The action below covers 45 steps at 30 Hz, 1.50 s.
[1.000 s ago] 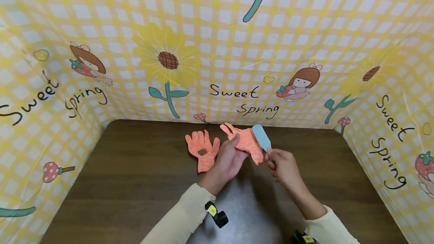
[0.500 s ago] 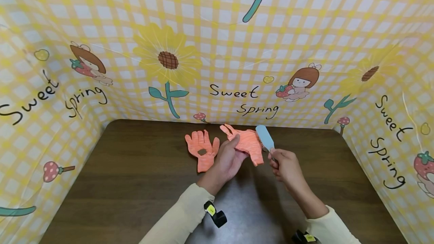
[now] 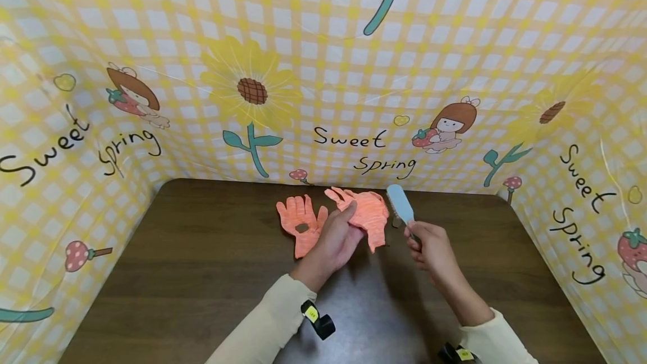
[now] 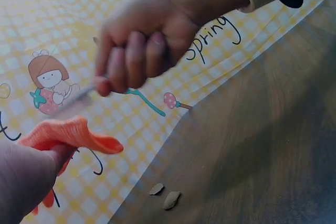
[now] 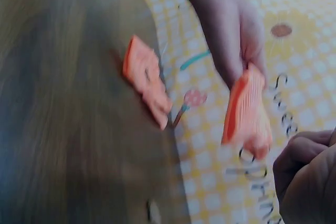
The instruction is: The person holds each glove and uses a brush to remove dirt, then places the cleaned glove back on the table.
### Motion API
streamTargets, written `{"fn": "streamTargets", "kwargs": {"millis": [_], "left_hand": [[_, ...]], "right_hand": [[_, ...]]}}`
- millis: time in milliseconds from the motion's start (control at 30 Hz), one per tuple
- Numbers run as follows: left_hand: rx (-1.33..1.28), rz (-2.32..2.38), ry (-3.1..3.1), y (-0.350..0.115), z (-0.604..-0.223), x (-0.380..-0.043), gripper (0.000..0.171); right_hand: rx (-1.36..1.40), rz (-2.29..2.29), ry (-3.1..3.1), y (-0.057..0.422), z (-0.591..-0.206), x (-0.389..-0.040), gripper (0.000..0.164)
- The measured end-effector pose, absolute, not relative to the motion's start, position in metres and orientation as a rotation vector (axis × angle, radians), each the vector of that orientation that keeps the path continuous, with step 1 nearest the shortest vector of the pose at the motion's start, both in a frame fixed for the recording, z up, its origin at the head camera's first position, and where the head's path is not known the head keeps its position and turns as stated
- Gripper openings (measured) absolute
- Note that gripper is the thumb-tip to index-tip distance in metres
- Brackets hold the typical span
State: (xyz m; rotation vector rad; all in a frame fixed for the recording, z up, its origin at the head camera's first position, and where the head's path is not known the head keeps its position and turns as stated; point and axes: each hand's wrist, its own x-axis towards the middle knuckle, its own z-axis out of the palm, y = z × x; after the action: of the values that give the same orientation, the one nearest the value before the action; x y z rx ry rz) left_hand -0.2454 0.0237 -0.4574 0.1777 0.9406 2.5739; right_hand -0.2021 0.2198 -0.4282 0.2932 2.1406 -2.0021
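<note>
My left hand pinches an orange knit glove between thumb and fingers and holds it raised over the table, its cuff drooping. In my right hand is the handle of a light blue brush. The brush head stands just right of the glove, bristles toward it, with a small gap between. The right wrist view shows the held glove sideways; in the left wrist view my right hand is curled round the blurred handle. A second orange glove lies flat to the left, a brown-grey oval patch on its palm.
Two small brown-grey flakes lie on the dark wooden table, right of the held glove. A yellow checked cloth with printed flowers rises behind the table and along both sides.
The brush has moved right, off the held glove. That glove has shifted slightly left and its hanging end has swung left. A flake now shows on the table beside it.
</note>
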Motion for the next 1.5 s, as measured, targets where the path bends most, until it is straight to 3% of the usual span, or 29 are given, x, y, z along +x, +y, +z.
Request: {"fn": "streamTargets", "kwargs": {"millis": [300,600,1500], "left_hand": [[0.454,2.441,1.096,0.020,-0.455,-0.244,0.071],[0.358,2.494,1.055,0.016,-0.453,-0.242,0.054],[0.390,2.464,1.056,0.024,-0.450,-0.240,0.056]], "right_hand": [[0.123,-1.961,2.101,0.182,-0.418,-0.197,0.032],[0.182,-1.990,2.185,0.186,-0.418,-0.199,0.034],[0.243,-2.069,2.126,0.211,-0.416,-0.200,0.033]]}}
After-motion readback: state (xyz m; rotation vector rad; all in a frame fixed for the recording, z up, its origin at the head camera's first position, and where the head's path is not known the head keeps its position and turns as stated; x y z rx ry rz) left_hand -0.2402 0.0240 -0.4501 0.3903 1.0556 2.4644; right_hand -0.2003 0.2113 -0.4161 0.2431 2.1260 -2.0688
